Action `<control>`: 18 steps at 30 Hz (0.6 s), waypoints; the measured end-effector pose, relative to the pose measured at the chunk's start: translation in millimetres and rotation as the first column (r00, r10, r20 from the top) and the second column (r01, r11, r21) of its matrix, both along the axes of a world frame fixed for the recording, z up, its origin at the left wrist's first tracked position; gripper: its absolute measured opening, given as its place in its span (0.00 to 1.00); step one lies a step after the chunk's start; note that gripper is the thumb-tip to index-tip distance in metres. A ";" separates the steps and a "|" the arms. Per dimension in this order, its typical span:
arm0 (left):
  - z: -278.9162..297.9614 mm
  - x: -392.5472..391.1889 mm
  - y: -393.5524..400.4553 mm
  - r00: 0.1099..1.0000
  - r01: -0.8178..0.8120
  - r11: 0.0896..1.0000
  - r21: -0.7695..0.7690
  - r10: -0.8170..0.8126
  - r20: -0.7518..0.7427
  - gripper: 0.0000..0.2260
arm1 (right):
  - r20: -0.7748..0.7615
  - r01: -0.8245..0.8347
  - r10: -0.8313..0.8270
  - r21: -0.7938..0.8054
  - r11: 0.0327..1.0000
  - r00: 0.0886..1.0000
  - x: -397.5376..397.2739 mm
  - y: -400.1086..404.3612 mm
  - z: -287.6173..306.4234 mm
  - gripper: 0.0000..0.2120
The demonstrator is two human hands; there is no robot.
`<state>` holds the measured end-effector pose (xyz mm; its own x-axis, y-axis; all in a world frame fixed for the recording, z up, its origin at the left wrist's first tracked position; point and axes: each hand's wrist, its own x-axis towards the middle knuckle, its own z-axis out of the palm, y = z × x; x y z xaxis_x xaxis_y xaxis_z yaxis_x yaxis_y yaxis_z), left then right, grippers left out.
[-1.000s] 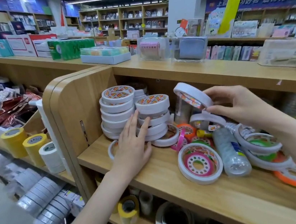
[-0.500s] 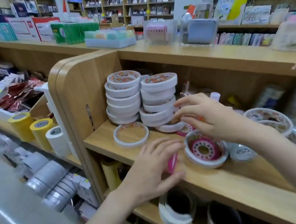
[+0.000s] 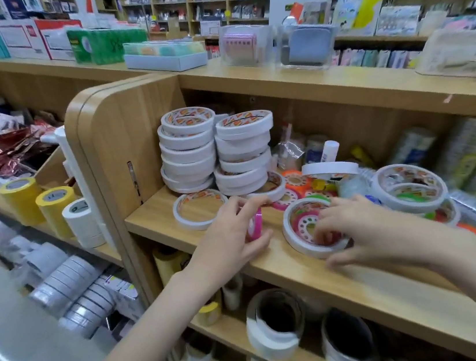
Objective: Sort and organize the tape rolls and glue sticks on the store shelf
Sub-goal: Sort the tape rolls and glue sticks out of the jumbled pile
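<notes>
Two stacks of white tape rolls (image 3: 189, 150) (image 3: 244, 155) stand at the left of the wooden shelf (image 3: 272, 269). A single white roll (image 3: 199, 209) lies flat in front of them. My left hand (image 3: 232, 238) holds a thin pink tape roll (image 3: 256, 223) on edge near the shelf's front. My right hand (image 3: 355, 231) reaches with curled fingers into a wide white roll (image 3: 299, 229) that has a pink roll inside it. More white and coloured rolls (image 3: 410, 185) lie jumbled to the right, with a glue stick (image 3: 329, 150) behind.
A rounded wooden side panel (image 3: 117, 147) closes the shelf's left end. Yellow and white tape rolls (image 3: 49, 205) stand on the neighbouring shelf at left. Large rolls (image 3: 275, 326) fill the shelf below. Clear display boxes (image 3: 304, 47) sit on the top board.
My left hand has picked up the thin pink roll and holds it on edge. My right hand moved down onto the wide white roll with the pink one inside.
</notes>
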<state>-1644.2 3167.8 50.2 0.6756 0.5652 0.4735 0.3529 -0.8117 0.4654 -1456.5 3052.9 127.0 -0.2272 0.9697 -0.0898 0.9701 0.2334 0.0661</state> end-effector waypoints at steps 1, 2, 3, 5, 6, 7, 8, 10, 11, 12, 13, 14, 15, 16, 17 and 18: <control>1.2 0.4 0.8 1.000 -0.011 1.000 0.011 0.010 0.003 0.22 | -0.047 0.008 -0.008 0.016 1.000 0.999 0.3 -0.4 -2.2 0.08; 3.3 0.2 2.0 1.000 -0.027 0.999 0.029 0.027 0.003 0.23 | -0.124 0.017 -0.012 0.041 0.999 0.992 1.4 -1.7 -0.5 0.05; 5.9 -0.8 4.1 0.999 -0.054 0.997 0.049 0.054 0.002 0.24 | -0.181 0.033 -0.021 0.064 0.997 0.983 4.0 -1.9 4.0 0.06; 9.6 -2.6 11.2 0.990 -0.139 0.983 0.118 0.139 0.010 0.25 | -0.261 0.084 -0.040 0.160 0.984 0.965 11.3 0.4 16.2 0.03; 10.7 -3.7 14.4 0.983 -0.182 0.969 0.165 0.180 0.028 0.26 | -0.291 0.110 -0.042 0.220 0.969 0.956 13.7 1.7 22.6 0.02; 11.0 -4.8 16.9 0.977 -0.215 0.954 0.208 0.208 0.054 0.26 | -0.328 0.139 -0.047 0.262 0.955 0.943 14.6 3.0 28.6 0.02; 11.1 -6.0 18.4 0.971 -0.237 0.940 0.244 0.225 0.079 0.26 | -0.382 0.160 -0.039 0.291 0.943 0.923 14.9 4.3 34.1 0.02; 11.0 -10.7 18.7 0.965 -0.262 0.915 0.307 0.245 0.092 0.25 | -0.485 0.189 0.007 0.354 0.916 0.874 13.0 8.0 46.8 0.03; 10.5 -14.3 18.2 0.963 -0.270 0.907 0.324 0.259 0.077 0.25 | -0.506 0.192 0.041 0.399 0.897 0.861 10.4 11.0 54.1 0.03; 10.1 -18.4 17.7 0.959 -0.279 0.901 0.332 0.276 0.059 0.26 | -0.504 0.185 0.077 0.450 0.874 0.860 7.6 17.1 61.6 0.03; 9.5 -22.1 17.9 0.955 -0.291 0.895 0.337 0.292 0.049 0.26 | -0.482 0.171 0.107 0.498 0.850 0.870 3.2 25.6 69.1 0.03; 9.2 -25.4 18.2 0.951 -0.302 0.891 0.339 0.306 0.045 0.26 | -0.455 0.152 0.133 0.536 0.831 0.880 -2.4 36.6 75.8 0.04; 8.6 -28.4 18.5 0.947 -0.314 0.888 0.335 0.317 0.047 0.26 | -0.432 0.126 0.160 0.562 0.818 0.888 -9.7 48.9 82.0 0.04; 8.6 -31.1 18.7 0.941 -0.331 0.885 0.326 0.333 0.053 0.25 | -0.403 0.092 0.190 0.584 0.806 0.895 -16.4 63.7 86.6 0.04; 9.0 -33.7 19.5 0.934 -0.351 0.880 0.320 0.351 0.060 0.24 | -0.363 0.050 0.219 0.605 0.795 0.906 -23.8 79.4 90.3 0.05; 9.9 -36.7 20.2 0.926 -0.372 0.873 0.314 0.373 0.058 0.23 | -0.319 0.012 0.237 0.617 0.787 0.918 -31.2 96.4 91.9 0.06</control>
<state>-1680.8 3188.0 60.1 0.4470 0.5977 0.6655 0.6596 -0.7228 0.2062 -1487.7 3149.3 218.9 -0.2328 0.7605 0.6062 0.9192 0.3757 -0.1183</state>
